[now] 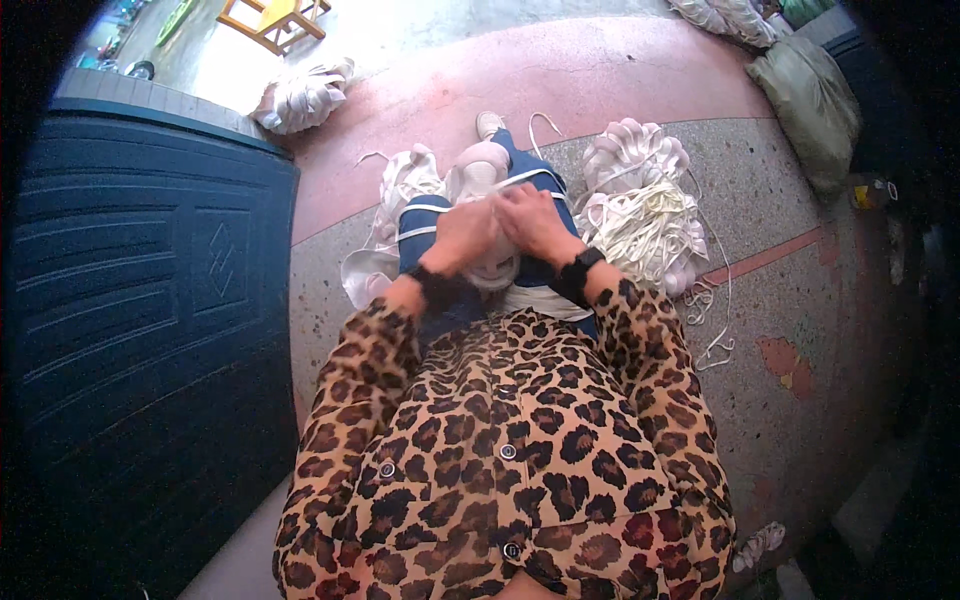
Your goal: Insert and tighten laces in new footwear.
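Observation:
My left hand (464, 236) and my right hand (538, 222) meet over my lap, fingers closed and fingertips close together. A flat white lace (530, 181) runs from my fingertips across my right knee. Between and below the hands lies a pale, padded piece like a shoe upper (494, 272), partly covered by them. Another rounded pale piece (480, 163) sits just beyond, between my legs. My fingers hide exactly how the lace passes through the piece. White lace also crosses my blue trousers (421, 222) at the left knee.
At my right lies a heap of white laces (650, 232), beside a stack of pale pieces (634, 157). More white pieces (411, 174) lie at my left. A bundle (303, 96), a grey-green sack (806, 105) and a yellow wooden stool (273, 20) stand farther off. A blue panelled door (150, 260) borders the left.

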Action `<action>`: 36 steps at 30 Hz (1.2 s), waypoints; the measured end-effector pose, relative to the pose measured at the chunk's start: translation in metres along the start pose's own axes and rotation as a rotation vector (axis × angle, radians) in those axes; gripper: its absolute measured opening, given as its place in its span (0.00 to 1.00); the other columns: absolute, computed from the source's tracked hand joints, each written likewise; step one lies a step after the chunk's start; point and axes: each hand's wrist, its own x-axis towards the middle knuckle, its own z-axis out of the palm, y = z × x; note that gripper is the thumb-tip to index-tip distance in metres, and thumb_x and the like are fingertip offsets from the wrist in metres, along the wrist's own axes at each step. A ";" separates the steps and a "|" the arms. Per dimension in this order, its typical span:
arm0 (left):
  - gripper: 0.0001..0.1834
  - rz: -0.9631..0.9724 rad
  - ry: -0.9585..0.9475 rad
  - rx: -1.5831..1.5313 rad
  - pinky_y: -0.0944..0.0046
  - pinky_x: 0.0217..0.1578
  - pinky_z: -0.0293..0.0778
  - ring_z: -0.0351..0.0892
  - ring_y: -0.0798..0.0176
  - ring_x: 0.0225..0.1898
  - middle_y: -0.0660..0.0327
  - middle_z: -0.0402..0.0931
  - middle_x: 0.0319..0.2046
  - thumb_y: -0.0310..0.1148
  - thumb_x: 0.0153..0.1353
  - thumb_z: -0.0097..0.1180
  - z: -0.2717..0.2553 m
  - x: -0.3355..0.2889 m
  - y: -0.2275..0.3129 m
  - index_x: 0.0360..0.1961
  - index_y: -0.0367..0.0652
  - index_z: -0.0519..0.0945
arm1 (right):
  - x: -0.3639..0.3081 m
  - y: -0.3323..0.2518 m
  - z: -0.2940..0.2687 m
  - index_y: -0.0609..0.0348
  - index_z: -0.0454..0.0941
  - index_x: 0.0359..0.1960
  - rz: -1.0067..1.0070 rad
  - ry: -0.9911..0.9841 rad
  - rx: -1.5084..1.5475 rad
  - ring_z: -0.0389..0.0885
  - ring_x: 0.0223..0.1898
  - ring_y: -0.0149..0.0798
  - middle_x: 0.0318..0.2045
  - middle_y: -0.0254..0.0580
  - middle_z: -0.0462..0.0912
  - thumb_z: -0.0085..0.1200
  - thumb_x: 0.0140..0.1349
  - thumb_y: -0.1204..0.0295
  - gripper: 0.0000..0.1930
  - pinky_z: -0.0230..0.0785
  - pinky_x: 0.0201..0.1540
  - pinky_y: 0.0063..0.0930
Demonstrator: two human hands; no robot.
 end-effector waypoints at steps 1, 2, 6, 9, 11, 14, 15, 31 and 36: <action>0.14 0.022 -0.086 -0.134 0.53 0.31 0.78 0.84 0.50 0.29 0.46 0.81 0.26 0.40 0.65 0.53 -0.009 -0.009 -0.003 0.39 0.39 0.81 | -0.008 -0.005 -0.004 0.52 0.83 0.42 -0.066 0.088 0.057 0.76 0.54 0.48 0.45 0.41 0.83 0.57 0.61 0.67 0.10 0.67 0.53 0.48; 0.16 0.044 -0.173 -0.267 0.54 0.32 0.78 0.84 0.50 0.29 0.48 0.82 0.26 0.41 0.65 0.54 -0.020 -0.016 -0.009 0.38 0.38 0.81 | -0.015 -0.007 -0.009 0.53 0.82 0.41 -0.143 0.151 0.142 0.77 0.54 0.49 0.44 0.41 0.83 0.57 0.61 0.68 0.09 0.67 0.53 0.47; 0.15 -0.043 -0.166 -0.749 0.66 0.29 0.70 0.71 0.68 0.26 0.67 0.74 0.25 0.39 0.71 0.51 -0.058 -0.052 -0.026 0.43 0.37 0.83 | -0.084 0.004 -0.060 0.62 0.81 0.45 0.382 -0.055 1.327 0.82 0.48 0.46 0.46 0.46 0.84 0.57 0.67 0.69 0.10 0.74 0.54 0.39; 0.17 -0.293 -0.042 -0.770 0.68 0.32 0.72 0.74 0.70 0.29 0.63 0.78 0.32 0.36 0.73 0.47 -0.077 -0.070 -0.067 0.55 0.36 0.77 | -0.220 0.128 -0.131 0.62 0.80 0.45 0.720 0.464 1.197 0.82 0.46 0.46 0.45 0.50 0.82 0.57 0.65 0.73 0.09 0.74 0.51 0.37; 0.21 -0.394 -0.038 -0.820 0.68 0.36 0.73 0.76 0.69 0.31 0.58 0.82 0.34 0.36 0.73 0.46 -0.090 -0.073 -0.096 0.62 0.35 0.70 | -0.357 0.223 -0.199 0.62 0.80 0.45 0.837 0.852 0.888 0.81 0.45 0.45 0.44 0.52 0.81 0.57 0.64 0.76 0.09 0.75 0.49 0.36; 0.26 -0.396 -0.020 -1.011 0.70 0.38 0.73 0.76 0.70 0.32 0.57 0.83 0.35 0.35 0.73 0.45 -0.066 -0.065 -0.123 0.67 0.33 0.62 | -0.467 0.260 -0.304 0.62 0.79 0.45 0.790 1.168 0.715 0.80 0.43 0.45 0.44 0.55 0.79 0.56 0.62 0.80 0.10 0.75 0.47 0.34; 0.27 -0.374 -0.007 -1.022 0.70 0.38 0.73 0.76 0.70 0.32 0.56 0.83 0.36 0.34 0.73 0.45 -0.070 -0.056 -0.123 0.68 0.32 0.60 | -0.471 0.259 -0.279 0.62 0.76 0.48 0.754 1.221 1.053 0.79 0.41 0.43 0.41 0.51 0.78 0.56 0.63 0.80 0.12 0.76 0.44 0.33; 0.17 0.081 -0.162 -0.042 0.51 0.50 0.76 0.82 0.47 0.49 0.50 0.83 0.48 0.30 0.63 0.51 -0.010 0.071 -0.034 0.51 0.52 0.85 | -0.002 -0.018 -0.010 0.63 0.81 0.34 0.369 -0.337 0.073 0.84 0.35 0.61 0.31 0.59 0.84 0.47 0.70 0.61 0.17 0.76 0.38 0.50; 0.18 0.044 -0.153 -0.148 0.50 0.50 0.76 0.82 0.48 0.49 0.50 0.83 0.45 0.29 0.62 0.51 -0.013 0.067 -0.034 0.50 0.54 0.86 | -0.093 -0.027 -0.005 0.61 0.79 0.31 0.177 -0.246 0.179 0.82 0.29 0.58 0.25 0.56 0.82 0.45 0.72 0.61 0.17 0.74 0.33 0.50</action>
